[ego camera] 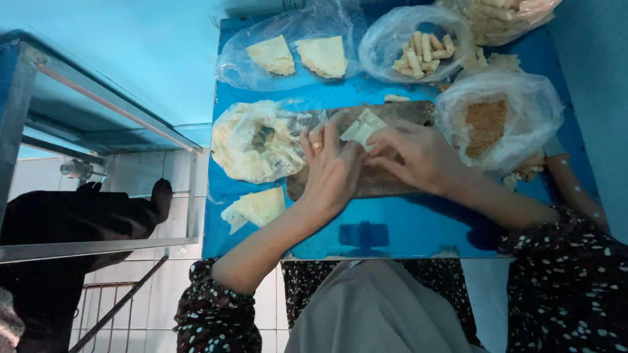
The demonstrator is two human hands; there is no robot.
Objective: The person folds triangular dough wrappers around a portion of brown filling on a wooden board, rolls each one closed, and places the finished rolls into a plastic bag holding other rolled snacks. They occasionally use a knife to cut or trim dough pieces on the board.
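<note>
Right now both hands are down on the dark wooden board (392, 186) that lies across the middle of the shiny blue worktop (405, 235). The left hand (332, 171), a ring on one finger, rests flat on the board with its fingers (313, 140) stretched out and slightly spread, their tips pressing a thin pale triangular pastry sheet (364, 127) at the board's far edge. The right hand (418, 157) comes in from the other side, its fingers drawn together and pinched on the same sheet (how tightly, I cannot tell).

Just left of the board sits a crumpled clear plastic bag of pale filling (256, 140), and near the board's left front corner lies a small stack of folded pale wrappers (256, 208). Beyond the board, a clear bag holding two triangular pastry sheets (297, 55) lies open, and beside that a clear bag of short rolled pastry sticks (422, 51). One loose roll (396, 99) lies just past the board's far edge. Right of the board is a clear bag of brown crumbs (487, 124).
</note>
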